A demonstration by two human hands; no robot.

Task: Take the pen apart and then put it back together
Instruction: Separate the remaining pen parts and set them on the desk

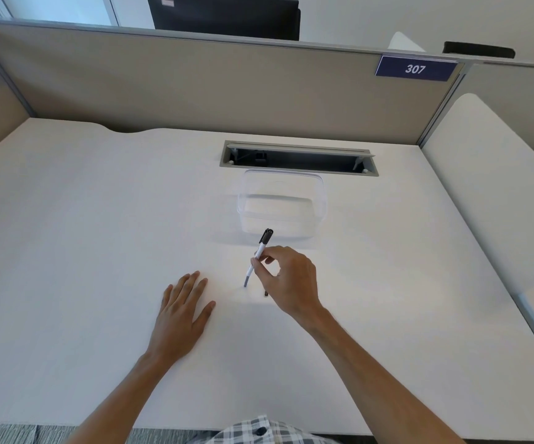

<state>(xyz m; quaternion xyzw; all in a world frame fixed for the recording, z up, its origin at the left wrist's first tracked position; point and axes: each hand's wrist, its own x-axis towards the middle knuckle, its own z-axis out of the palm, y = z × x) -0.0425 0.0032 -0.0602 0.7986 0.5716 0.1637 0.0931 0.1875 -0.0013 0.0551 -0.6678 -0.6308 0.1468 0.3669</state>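
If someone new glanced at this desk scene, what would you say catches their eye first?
Most likely the pen, held nearly upright in the middle of the white desk by the fingertips of the right hand, its lower end touching the desk. Next, the left hand lying flat beside it, and the clear plastic box just behind the pen. The blue 307 sign on the partition stands out top right.

Worktop (pixel 99 219) matt white, smooth; tub (pixel 282 205) beyond hands clear glossy plastic; pen (pixel 259 256) w/ white plastic barrel, black cap.
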